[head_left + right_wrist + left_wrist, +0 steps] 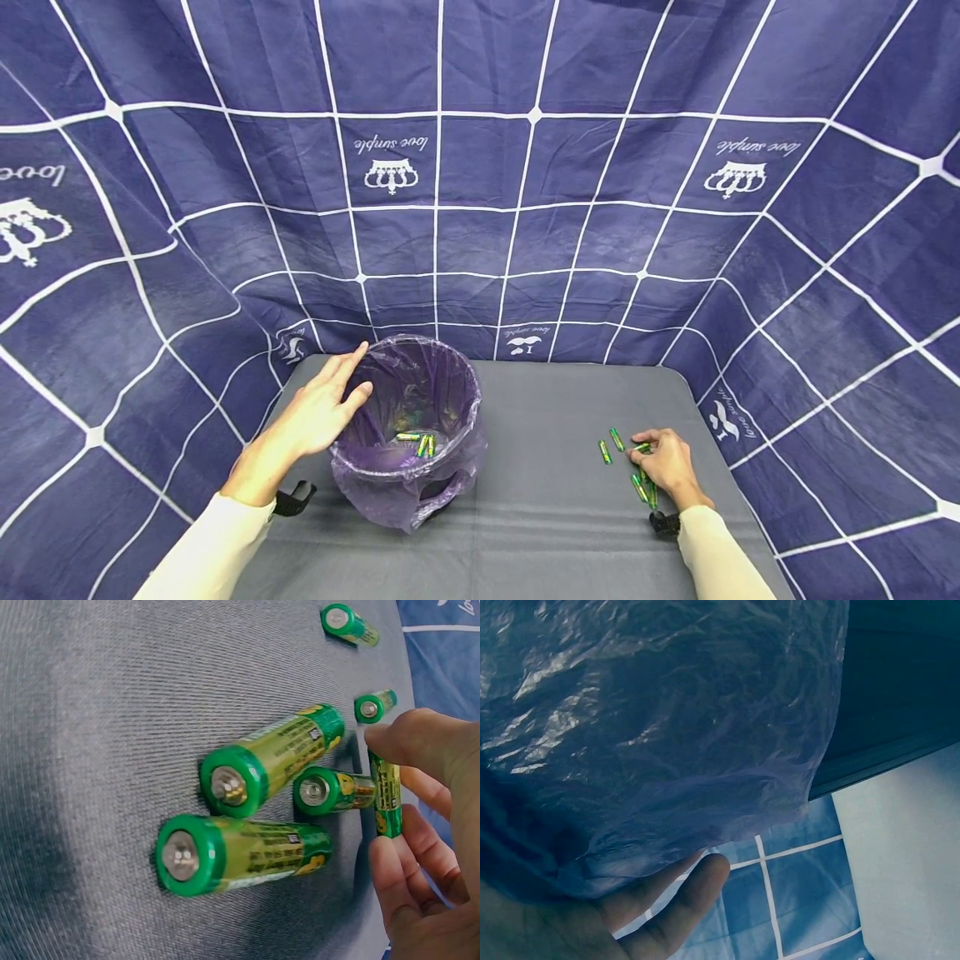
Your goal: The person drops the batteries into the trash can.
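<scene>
Six loose batteries (pixel 262 761) on mat (pixel 540 467); right hand (pixel 667 467) pinches one, left hand (pixel 318 412) flat on bin (pixel 408 433), seemingly relaxed.

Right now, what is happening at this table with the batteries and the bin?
A person sits at a grey table. The left hand rests open against the rim of a small bin lined with a purple plastic bag; a few green batteries already lie inside. The right hand pinches one green battery among the loose batteries on the table.
</scene>
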{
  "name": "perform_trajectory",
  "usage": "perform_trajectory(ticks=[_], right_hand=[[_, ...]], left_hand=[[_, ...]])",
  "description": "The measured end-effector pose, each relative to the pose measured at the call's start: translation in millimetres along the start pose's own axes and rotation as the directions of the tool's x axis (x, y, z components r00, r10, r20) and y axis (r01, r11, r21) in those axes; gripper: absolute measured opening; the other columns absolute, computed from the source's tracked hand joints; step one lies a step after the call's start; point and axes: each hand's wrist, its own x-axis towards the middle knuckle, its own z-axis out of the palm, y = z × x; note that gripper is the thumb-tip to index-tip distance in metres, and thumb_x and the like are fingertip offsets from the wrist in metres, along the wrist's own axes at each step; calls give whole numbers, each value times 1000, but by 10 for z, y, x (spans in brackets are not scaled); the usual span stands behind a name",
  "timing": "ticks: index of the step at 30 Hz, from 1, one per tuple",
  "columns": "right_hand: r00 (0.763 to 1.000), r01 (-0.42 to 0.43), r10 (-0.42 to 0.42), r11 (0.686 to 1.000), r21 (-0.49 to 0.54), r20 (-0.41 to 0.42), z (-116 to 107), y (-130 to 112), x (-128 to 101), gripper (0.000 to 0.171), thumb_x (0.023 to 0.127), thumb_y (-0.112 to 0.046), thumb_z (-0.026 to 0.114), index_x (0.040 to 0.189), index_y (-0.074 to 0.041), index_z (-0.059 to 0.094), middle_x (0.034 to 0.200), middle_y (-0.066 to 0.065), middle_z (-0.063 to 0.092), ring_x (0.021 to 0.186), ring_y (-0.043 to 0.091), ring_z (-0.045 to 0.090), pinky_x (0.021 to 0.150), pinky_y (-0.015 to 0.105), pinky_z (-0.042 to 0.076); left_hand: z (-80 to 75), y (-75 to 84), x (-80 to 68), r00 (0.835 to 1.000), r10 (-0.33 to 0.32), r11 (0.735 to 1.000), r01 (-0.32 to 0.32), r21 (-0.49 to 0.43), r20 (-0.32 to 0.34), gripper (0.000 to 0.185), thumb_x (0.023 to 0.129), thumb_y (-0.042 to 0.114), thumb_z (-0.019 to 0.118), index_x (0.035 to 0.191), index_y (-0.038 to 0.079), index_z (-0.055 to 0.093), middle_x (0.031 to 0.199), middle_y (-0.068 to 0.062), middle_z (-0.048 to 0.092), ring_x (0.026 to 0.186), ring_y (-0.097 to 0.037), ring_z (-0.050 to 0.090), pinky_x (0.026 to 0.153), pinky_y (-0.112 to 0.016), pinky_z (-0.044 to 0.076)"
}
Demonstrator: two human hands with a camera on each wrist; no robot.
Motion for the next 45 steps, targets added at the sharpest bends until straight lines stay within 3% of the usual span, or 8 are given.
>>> perform_trajectory(ticks=[7,14,20,22,27,33,45], right_hand=[[994,55,-57,998,-18,-93,-39,-27,-20,21,90,-19,97,108,-11,92,116,21,78,103,36,76,88,45,57],[995,34,-33,999,6,-96,-58,-51,-27,20,94,-17,94,112,-9,91,129,24,77,114,42,80,98,51,62],[983,83,-78,996,24,-166,-62,-99,-28,19,91,-13,96,109,-7,91,124,22,80,107,41,83,91,35,63],[978,99,-90,994,37,-188,-63,-107,-22,19,91,-12,97,109,-8,91,123,20,80,106,40,83,89,21,58],[962,152,-135,987,56,-236,-67,-163,13,19,91,-11,97,109,-7,91,121,16,81,104,40,83,86,4,46],[947,208,-182,975,73,-264,-62,-326,27,20,91,-9,98,109,-6,91,120,15,82,101,40,84,86,7,50],[893,369,-311,920,132,-326,-20,-738,123,18,88,-3,98,105,-5,91,114,14,82,100,43,84,94,-2,51]], left_hand=[[12,-4,27,1000,5,1000,-5,-3,-7,71,123,38,53,185,11,31,175,-26,50,151,-59,61,116,-80,52],[2,-10,11,1000,2,1000,-2,-2,-12,71,122,37,54,185,10,32,174,-25,51,151,-59,61,116,-80,52],[7,-18,-3,1000,2,1000,-2,0,-13,71,123,36,55,185,11,32,173,-24,52,149,-60,62,114,-80,53],[9,-19,-3,1000,2,1000,-2,1,-11,71,123,37,55,185,11,32,173,-24,52,149,-60,63,114,-81,53],[14,-21,4,1000,2,1000,-2,-2,-13,71,123,37,54,185,11,32,174,-25,51,151,-59,61,115,-80,52],[3,-17,1,1000,1,1000,-1,-3,-11,71,123,37,54,184,10,32,174,-26,51,152,-59,61,116,-81,52],[-2,-20,12,1000,0,1000,0,-2,-6,71,123,37,54,185,11,31,175,-27,49,152,-60,60,117,-81,51]])
